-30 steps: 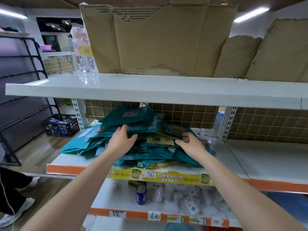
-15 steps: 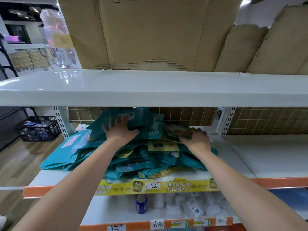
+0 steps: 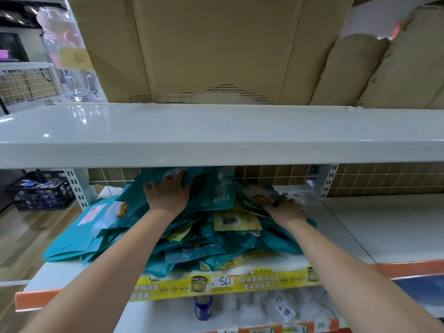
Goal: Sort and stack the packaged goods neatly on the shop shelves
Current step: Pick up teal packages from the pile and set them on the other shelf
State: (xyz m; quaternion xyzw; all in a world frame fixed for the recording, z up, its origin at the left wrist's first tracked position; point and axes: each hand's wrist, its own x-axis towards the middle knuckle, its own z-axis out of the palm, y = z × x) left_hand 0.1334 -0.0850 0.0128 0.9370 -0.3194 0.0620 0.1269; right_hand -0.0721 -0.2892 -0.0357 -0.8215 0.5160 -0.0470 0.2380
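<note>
A loose heap of teal and yellow flat packets (image 3: 206, 239) lies on the middle white shelf (image 3: 336, 236), with some spread out to the left. My left hand (image 3: 168, 193) grips the top teal packets (image 3: 216, 186) near the back of the heap, tilting them up against the shelf above. My right hand (image 3: 284, 207) is on the right side of the heap, its fingers closed on a pale packet (image 3: 259, 195). The upper edge of the lifted packets is hidden by the shelf above.
A wide white upper shelf (image 3: 216, 133) overhangs the heap, with cardboard boxes (image 3: 204, 49) and a clear jar (image 3: 72, 56) on it. Below, a lower shelf holds a blue can (image 3: 203, 307) and white packs (image 3: 283, 308). A black crate (image 3: 40, 191) stands on the floor at the left.
I have moved closer to the shelf. My left hand has pushed further back and up, lifting the top teal packets. My right hand has shifted back along the heap's right side.
</note>
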